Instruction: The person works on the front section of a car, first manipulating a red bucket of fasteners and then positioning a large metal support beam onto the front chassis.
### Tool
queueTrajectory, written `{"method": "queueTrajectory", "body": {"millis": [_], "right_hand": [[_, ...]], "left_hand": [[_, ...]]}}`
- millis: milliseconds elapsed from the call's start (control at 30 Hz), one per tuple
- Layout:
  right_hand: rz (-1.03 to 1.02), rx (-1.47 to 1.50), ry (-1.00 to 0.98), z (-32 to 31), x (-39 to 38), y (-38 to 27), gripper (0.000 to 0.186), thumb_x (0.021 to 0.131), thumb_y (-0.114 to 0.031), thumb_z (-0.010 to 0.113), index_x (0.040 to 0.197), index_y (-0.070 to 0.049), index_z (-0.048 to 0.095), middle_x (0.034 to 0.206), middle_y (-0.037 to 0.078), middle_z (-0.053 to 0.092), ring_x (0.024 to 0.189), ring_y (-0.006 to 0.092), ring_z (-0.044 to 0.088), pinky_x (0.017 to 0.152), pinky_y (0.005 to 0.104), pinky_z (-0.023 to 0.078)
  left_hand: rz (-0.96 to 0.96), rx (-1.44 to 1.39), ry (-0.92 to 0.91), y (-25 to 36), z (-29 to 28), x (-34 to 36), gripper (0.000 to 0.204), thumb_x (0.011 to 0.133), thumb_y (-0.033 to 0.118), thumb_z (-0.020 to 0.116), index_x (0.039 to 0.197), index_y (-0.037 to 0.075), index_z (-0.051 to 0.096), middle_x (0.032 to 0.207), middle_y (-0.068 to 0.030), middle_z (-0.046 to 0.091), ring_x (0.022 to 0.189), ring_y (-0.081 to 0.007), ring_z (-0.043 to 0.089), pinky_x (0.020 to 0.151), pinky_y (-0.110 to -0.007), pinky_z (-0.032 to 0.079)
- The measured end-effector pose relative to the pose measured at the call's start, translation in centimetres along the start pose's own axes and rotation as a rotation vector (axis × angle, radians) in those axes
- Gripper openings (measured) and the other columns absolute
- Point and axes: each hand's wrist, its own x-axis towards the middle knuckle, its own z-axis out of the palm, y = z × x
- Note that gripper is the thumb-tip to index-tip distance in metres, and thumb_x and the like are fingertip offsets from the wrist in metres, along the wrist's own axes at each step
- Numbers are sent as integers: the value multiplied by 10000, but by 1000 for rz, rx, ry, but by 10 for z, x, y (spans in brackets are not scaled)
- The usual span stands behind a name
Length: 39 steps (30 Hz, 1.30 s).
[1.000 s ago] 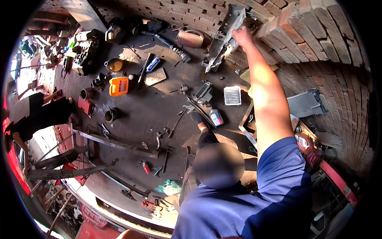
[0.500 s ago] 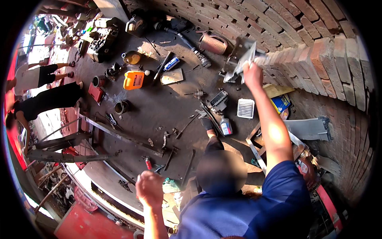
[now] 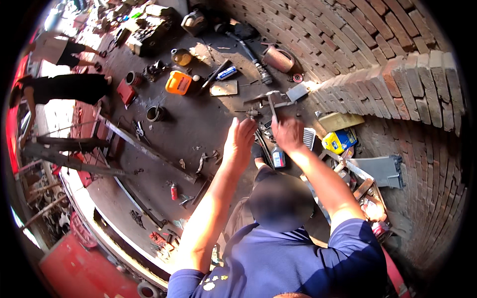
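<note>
My right hand (image 3: 289, 134) is closed around a thin upright edge of a grey metal bracket (image 3: 272, 105), held up above the floor in front of me. The bracket's flat arms reach out to both sides beyond my fist. My left hand (image 3: 239, 141) is raised to the left of it, fingers stretched forward, with nothing seen in it and a gap between it and the bracket. Under my hands stands a grey bottle (image 3: 278, 158) with a blue and white label. A white pleated air filter (image 3: 309, 138) lies partly hidden behind my right wrist.
An orange jug (image 3: 178, 83), a blue tube-like container (image 3: 227, 73) and a metal can (image 3: 278, 59) lie farther off. A brick wall (image 3: 357, 89) rises on the right. Steel beams (image 3: 144, 146) run along the left, where two people stand. A red spray can (image 3: 174, 191) is nearer.
My right hand has brought the bracket from the wall side in toward the middle and lower. My left hand has come forward and right toward it.
</note>
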Motion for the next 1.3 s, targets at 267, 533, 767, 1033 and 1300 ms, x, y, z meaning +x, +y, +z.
{"method": "queueTrajectory", "body": {"millis": [267,533,767,1033,1300], "right_hand": [[-517,342,-77,-9,-144,-195,573,815,-106,622,1379,-13,571,1342,217,634,1142,369,651,890,437,550],[-961,339,-867,51,-274,-302,907,760,-216,795,1525,2,358,1527,246,446,1374,383,478,1143,451,412],[497,706,-1405,181,-358,-392,908,917,-601,672,1535,-16,357,1441,187,557,1236,295,591,991,399,494],[661,1279,-1974,225,-506,-619,1052,853,-825,536,1509,-10,420,1456,180,558,1341,324,513,1114,479,396],[723,909,-2268,222,-675,-703,689,907,-669,619,1328,-123,635,1298,70,679,1190,310,629,1087,534,450]], "left_hand": [[90,-434,472,-24,-85,-208,328,1036,312,521,1231,68,623,1166,-114,703,1031,-251,685,912,-392,539],[638,-550,644,-138,-226,-437,275,955,103,569,1191,-10,656,1203,-103,689,1114,-215,649,991,-396,518],[915,-352,951,-288,-269,-707,459,903,50,561,1345,-74,561,1269,-114,664,1169,-196,621,1021,-321,462],[1003,-422,1250,-442,-184,-866,641,835,148,639,1421,-67,493,1362,-137,606,1263,-217,565,1106,-354,391],[815,-436,1670,-526,-105,-849,349,953,90,605,1277,-40,626,1199,-112,697,1119,-182,638,956,-346,494]]}}
